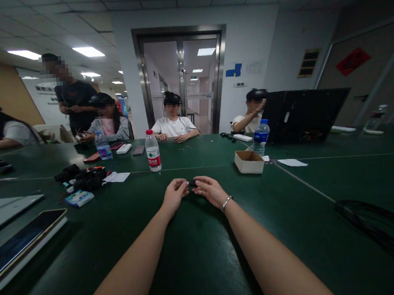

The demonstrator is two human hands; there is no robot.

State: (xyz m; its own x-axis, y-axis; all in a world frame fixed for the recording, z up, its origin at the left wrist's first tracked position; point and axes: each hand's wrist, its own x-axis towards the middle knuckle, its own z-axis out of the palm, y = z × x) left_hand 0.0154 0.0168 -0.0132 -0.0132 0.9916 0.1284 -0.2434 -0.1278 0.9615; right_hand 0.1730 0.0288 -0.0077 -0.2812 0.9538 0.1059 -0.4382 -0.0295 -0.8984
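My left hand (174,197) and right hand (215,192) pinch between them a slim black silvery-ended piece (192,183), short of the dark-green worktop's (201,251) far edge; the clear red-capped plastic bottle's (152,144) label (154,159) looks blurred.

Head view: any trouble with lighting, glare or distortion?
The head view is dim, though a ceiling light glares at upper left; the head view shows soft sheen on the tabletop, lower middle; the head view seems to stretch the phone at left, and leaves the dark object in the fingers too small to identify.
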